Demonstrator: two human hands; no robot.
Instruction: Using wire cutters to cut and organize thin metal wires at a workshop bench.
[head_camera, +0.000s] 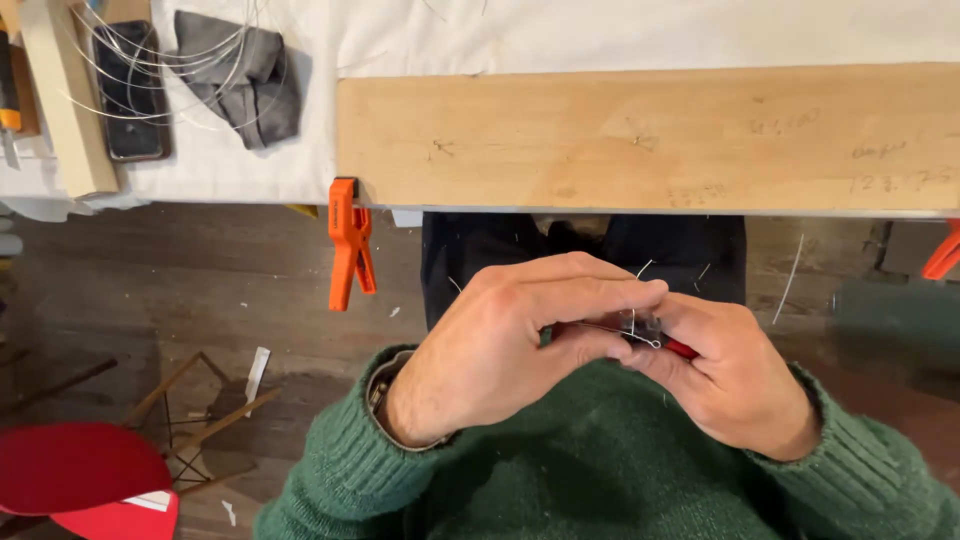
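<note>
My left hand (500, 345) and my right hand (735, 375) meet close to my chest, below the table edge. Between their fingertips is a thin silvery wire (630, 335) with a small loop at its end. My right hand grips a small tool with red handles (682, 349), mostly hidden inside the fist, and the tool's tip meets the wire. My left thumb and fingers pinch the wire next to the tool. Both arms wear green knitted sleeves.
A long wooden board (650, 135) lies on a white-covered table, held by an orange clamp (349, 240) at its left and another orange clamp (944, 255) at the right. A phone (130, 90), loose wires (160, 60) and a grey cloth (245, 75) lie top left. A red stool (85, 480) stands bottom left.
</note>
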